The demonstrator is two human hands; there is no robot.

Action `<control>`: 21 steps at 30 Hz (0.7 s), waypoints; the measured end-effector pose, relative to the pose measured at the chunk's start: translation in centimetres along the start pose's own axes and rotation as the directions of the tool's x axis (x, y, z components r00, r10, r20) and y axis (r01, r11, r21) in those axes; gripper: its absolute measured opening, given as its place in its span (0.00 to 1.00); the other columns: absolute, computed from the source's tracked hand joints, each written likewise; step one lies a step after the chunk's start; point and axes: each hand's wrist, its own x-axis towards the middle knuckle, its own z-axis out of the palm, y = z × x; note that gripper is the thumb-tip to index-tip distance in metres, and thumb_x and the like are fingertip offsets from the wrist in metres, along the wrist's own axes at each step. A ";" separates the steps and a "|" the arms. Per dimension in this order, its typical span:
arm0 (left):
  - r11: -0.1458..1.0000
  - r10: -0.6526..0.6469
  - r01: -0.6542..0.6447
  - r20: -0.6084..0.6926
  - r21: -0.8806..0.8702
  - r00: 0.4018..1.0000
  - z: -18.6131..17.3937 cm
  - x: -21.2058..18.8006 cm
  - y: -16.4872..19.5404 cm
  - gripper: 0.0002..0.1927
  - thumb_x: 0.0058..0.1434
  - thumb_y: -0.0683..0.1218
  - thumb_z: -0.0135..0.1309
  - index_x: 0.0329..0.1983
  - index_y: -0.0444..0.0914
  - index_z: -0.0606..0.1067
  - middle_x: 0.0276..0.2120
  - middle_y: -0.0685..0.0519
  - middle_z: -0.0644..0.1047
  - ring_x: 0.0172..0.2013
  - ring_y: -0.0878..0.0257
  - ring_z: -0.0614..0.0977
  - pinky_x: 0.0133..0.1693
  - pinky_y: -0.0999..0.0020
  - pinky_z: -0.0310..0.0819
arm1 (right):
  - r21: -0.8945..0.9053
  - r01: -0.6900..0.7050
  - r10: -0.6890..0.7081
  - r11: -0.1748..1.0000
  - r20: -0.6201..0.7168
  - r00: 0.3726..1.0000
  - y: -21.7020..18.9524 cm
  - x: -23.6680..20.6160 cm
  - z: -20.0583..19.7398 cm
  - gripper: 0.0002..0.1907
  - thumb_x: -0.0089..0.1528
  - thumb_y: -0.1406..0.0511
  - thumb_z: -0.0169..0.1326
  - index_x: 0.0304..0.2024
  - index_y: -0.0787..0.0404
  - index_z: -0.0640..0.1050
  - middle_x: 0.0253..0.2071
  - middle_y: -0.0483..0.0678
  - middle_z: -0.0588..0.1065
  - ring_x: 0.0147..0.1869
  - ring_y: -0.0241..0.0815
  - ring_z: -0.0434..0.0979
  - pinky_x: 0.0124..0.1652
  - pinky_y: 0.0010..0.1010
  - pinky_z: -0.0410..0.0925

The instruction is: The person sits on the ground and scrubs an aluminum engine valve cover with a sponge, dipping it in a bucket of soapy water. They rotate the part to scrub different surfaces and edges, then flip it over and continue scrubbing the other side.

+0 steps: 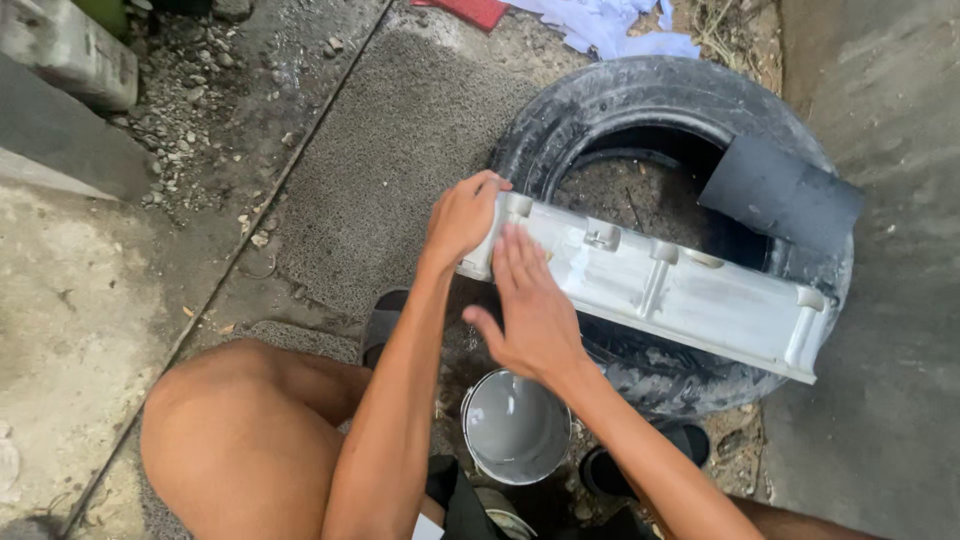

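Observation:
A long grey-white plastic panel with moulded clips lies across a black tyre on the ground. My left hand is shut on the panel's near left end. My right hand rests flat on the panel's face just right of it, fingers spread and holding nothing. A small round can of grey paint stands below my hands, between my knees.
A dark flat sheet lies on the tyre's far right side. White cloth and a red piece lie beyond the tyre. Gravel and a concrete block sit at top left. My bare knee is at lower left.

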 end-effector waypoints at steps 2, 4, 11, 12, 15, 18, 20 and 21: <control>0.998 0.006 -0.003 0.039 -0.058 0.999 0.1 0.3 -0.5 0.21 0.65 0.54 0.39 0.45 0.46 0.82 0.47 0.49 0.84 0.52 0.47 0.83 0.53 0.56 0.74 | -0.002 0.051 -0.051 0.999 0.067 0.996 -0.1 -0.3 0.1 0.50 0.61 0.45 0.54 0.69 0.78 0.56 0.74 0.71 0.52 0.78 0.68 0.48 0.71 0.51 0.45; 0.998 -0.061 0.061 0.043 -0.001 0.997 0.2 0.6 -0.7 0.21 0.65 0.54 0.39 0.46 0.47 0.82 0.47 0.50 0.84 0.51 0.47 0.82 0.53 0.57 0.73 | -0.023 0.020 -0.019 1.000 0.048 0.999 -0.1 -0.4 0.3 0.49 0.63 0.46 0.53 0.70 0.78 0.55 0.74 0.70 0.52 0.80 0.67 0.48 0.73 0.50 0.45; 0.996 -0.083 0.081 0.049 0.046 0.995 0.0 0.4 0.0 0.21 0.64 0.56 0.39 0.45 0.46 0.82 0.47 0.48 0.83 0.52 0.45 0.81 0.53 0.55 0.72 | 0.049 -0.017 0.015 0.999 0.028 0.999 0.0 -0.1 0.4 0.50 0.64 0.47 0.52 0.71 0.82 0.55 0.74 0.73 0.52 0.80 0.68 0.47 0.74 0.49 0.44; 0.996 -0.080 0.078 0.050 0.042 0.996 -0.1 0.4 0.2 0.21 0.64 0.56 0.39 0.45 0.46 0.82 0.47 0.48 0.83 0.51 0.45 0.82 0.53 0.55 0.72 | 0.012 0.010 -0.011 1.000 0.053 0.999 0.2 0.1 0.4 0.50 0.64 0.46 0.52 0.70 0.81 0.56 0.74 0.72 0.53 0.79 0.66 0.48 0.73 0.49 0.45; 0.991 -0.101 0.097 0.042 0.097 0.994 -0.1 0.1 0.7 0.21 0.64 0.59 0.41 0.47 0.48 0.81 0.45 0.44 0.82 0.50 0.41 0.81 0.52 0.51 0.72 | -0.059 0.028 -0.023 0.998 0.077 0.997 0.3 0.3 0.0 0.49 0.64 0.45 0.51 0.70 0.78 0.57 0.74 0.69 0.54 0.80 0.64 0.50 0.73 0.49 0.46; 0.985 -0.114 0.113 -0.001 0.129 0.993 0.1 -0.2 1.5 0.21 0.61 0.62 0.47 0.46 0.48 0.82 0.43 0.41 0.82 0.48 0.39 0.81 0.50 0.50 0.74 | -0.079 -0.040 0.039 0.996 -0.012 0.999 0.3 0.2 -0.3 0.47 0.65 0.45 0.50 0.70 0.79 0.58 0.75 0.69 0.55 0.81 0.63 0.51 0.75 0.47 0.48; 0.984 -0.109 0.110 -0.017 0.137 0.994 0.0 -0.4 2.0 0.21 0.60 0.63 0.51 0.45 0.47 0.82 0.40 0.41 0.83 0.46 0.39 0.82 0.49 0.50 0.75 | -0.097 -0.037 0.033 0.995 -0.039 0.999 0.2 -0.1 -0.5 0.48 0.65 0.45 0.51 0.69 0.79 0.58 0.74 0.71 0.55 0.79 0.65 0.50 0.72 0.47 0.48; 0.983 -0.121 0.121 -0.009 0.141 0.993 0.0 -0.6 2.2 0.21 0.59 0.64 0.53 0.44 0.47 0.82 0.39 0.40 0.83 0.46 0.40 0.83 0.49 0.50 0.75 | -0.097 0.004 -0.007 0.995 -0.028 1.000 0.2 -0.2 -0.5 0.49 0.64 0.44 0.51 0.68 0.79 0.58 0.73 0.71 0.55 0.79 0.65 0.50 0.72 0.47 0.48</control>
